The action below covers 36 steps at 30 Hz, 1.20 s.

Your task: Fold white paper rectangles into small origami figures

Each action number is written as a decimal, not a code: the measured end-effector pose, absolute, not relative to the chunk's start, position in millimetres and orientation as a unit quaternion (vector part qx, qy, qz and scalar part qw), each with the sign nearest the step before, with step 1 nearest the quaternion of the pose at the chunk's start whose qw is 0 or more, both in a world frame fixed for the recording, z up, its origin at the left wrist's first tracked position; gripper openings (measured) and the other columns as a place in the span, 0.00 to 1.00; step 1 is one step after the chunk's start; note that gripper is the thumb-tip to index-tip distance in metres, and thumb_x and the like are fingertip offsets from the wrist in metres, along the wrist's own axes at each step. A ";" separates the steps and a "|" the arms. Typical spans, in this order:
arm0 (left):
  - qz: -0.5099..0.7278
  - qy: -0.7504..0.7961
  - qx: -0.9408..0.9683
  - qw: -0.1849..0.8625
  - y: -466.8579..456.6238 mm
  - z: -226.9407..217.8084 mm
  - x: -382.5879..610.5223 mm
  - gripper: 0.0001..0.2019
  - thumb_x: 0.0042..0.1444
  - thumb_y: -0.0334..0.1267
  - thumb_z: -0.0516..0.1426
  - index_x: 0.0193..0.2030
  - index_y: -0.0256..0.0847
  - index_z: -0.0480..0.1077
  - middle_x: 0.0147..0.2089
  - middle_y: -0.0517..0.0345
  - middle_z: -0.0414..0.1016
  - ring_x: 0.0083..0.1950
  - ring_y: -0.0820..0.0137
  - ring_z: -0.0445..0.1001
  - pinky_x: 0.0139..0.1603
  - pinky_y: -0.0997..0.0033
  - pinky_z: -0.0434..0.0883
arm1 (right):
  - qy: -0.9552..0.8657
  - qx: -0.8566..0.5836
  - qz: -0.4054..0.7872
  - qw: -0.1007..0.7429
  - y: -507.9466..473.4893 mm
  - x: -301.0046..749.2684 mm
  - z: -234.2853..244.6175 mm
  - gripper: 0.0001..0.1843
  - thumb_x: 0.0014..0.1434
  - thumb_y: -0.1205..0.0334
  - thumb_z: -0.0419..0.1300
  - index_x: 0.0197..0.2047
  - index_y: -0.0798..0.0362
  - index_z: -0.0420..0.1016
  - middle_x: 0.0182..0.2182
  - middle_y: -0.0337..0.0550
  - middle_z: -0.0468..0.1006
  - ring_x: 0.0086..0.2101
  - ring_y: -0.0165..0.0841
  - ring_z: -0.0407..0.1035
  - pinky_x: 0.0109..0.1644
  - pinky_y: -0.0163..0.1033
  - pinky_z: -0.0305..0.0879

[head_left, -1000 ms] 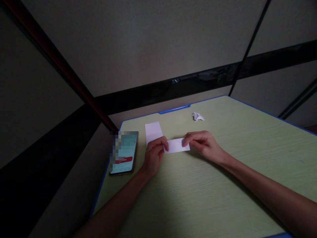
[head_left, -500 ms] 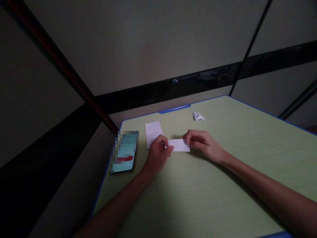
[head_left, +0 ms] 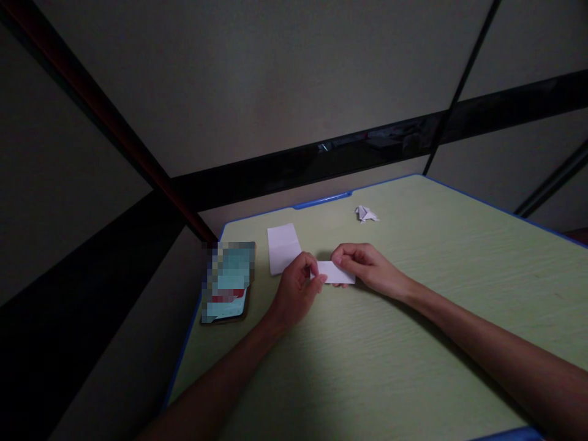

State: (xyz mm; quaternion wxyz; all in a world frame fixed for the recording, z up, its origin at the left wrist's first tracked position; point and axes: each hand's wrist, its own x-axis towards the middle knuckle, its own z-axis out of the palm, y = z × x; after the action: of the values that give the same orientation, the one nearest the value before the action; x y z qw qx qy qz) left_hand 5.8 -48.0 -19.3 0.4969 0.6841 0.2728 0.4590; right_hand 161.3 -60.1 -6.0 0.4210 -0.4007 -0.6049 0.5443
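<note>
A small white strip of folded paper point(head_left: 337, 274) is held just above the table between my two hands. My left hand point(head_left: 297, 285) pinches its left end between thumb and fingers. At the upper edge, my right hand point(head_left: 365, 264) grips it with the thumb on top, and some fingertips show below the lower edge. Just beyond my left hand lies a white stack or sheet of paper point(head_left: 283, 245), its near right corner hidden by that hand. Farther off, a small folded paper figure point(head_left: 366, 214) rests on the table.
A smartphone point(head_left: 229, 285) with a lit, partly blurred screen lies at the table's left edge. The pale green table point(head_left: 390, 367) has a blue rim and a blue strip point(head_left: 323, 200) at its far edge. Behind it stand dark-banded panels point(head_left: 298, 79).
My right hand has slid left along the upper edge of the paper strip, and its fingertips now show underneath. My left hand keeps its pinch. The view has shifted slightly.
</note>
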 end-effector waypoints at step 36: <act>0.414 0.333 0.650 0.544 -50.2 -14.8 9.7 0.08 0.43 0.31 0.55 0.31 0.37 0.60 0.23 0.66 0.63 0.18 0.81 0.63 0.17 0.81 0.60 | -0.647 -0.448 0.464 0.406 -65.7 160.2 -3.8 0.09 0.51 0.62 0.52 0.23 0.58 0.64 0.15 0.35 0.63 0.17 0.22 0.57 0.19 0.29 0.53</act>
State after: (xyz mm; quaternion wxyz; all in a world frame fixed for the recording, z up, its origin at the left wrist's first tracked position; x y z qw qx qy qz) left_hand 9.7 -50.2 -14.8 0.5439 0.6496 0.3330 0.4139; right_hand 160.2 -65.7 -3.8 0.4056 -0.4480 -0.6475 0.4643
